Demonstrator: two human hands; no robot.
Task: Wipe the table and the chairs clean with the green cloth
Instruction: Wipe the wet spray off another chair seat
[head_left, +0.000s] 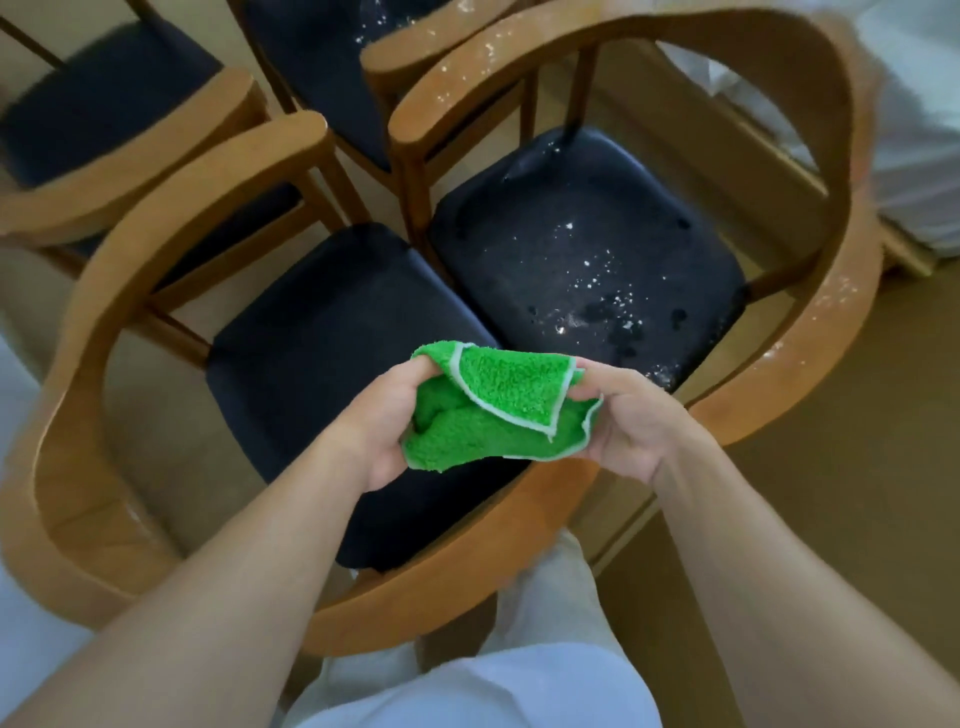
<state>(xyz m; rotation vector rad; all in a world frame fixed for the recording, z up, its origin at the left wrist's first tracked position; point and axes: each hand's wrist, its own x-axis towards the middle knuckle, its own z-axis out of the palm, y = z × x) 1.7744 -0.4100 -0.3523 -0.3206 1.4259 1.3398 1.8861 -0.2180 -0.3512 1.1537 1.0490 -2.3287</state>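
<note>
- Standing behind two wooden armchairs, the person holds the green cloth (498, 410) in the air between both hands, above the gap where the two dark seats meet.
- Left hand (387, 423) has its fingers curled and pinching the bunched left side; right hand (626, 421) pinches the right edge, with one white-trimmed corner folded over on top.
- Right chair seat (582, 244) is speckled with white crumbs or powder and dark wet-looking spots; its curved armrest (826, 306) carries white flecks too.
- Left chair seat (332, 332) looks clean by comparison.
- No tabletop is in view, so I cannot tell how that part stands.
- Risks, as I judge them: a loosely bunched cloth could just push the crumbs off the seat edge onto the floor, and damp spots may smear the powder into the upholstery.
- Flecks on the armrest could be skipped if only the seat gets wiped.
</note>
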